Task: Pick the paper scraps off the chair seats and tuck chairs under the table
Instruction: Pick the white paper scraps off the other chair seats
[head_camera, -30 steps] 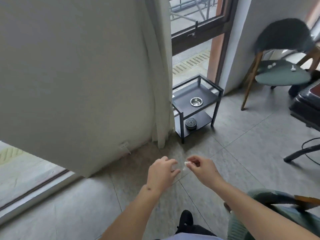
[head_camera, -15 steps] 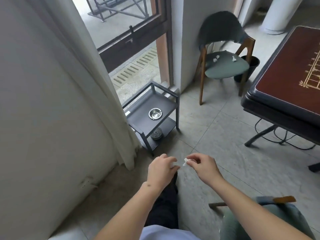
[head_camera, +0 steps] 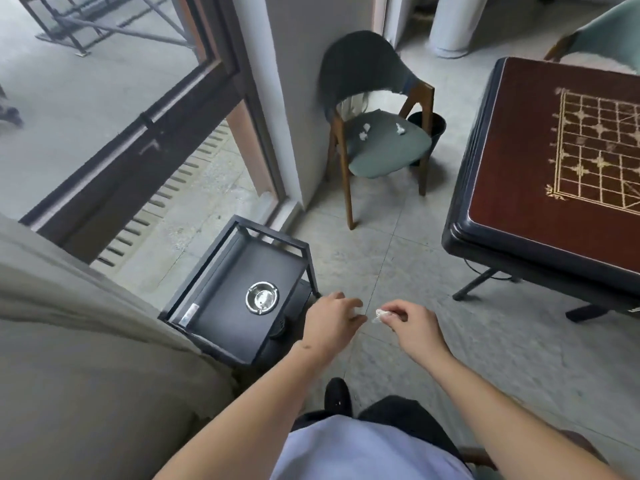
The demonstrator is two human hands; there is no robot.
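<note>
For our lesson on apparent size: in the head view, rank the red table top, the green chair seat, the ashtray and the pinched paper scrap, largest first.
1. Red table top
2. Green chair seat
3. Ashtray
4. Paper scrap, nearest the camera, yet smallest

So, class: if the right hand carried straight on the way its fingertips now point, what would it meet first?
The right hand, pinching a paper scrap, points leftward at the left hand. It would probably meet that hand's fingertips first, across a small gap, though depth is hard to judge from this one view.
</note>
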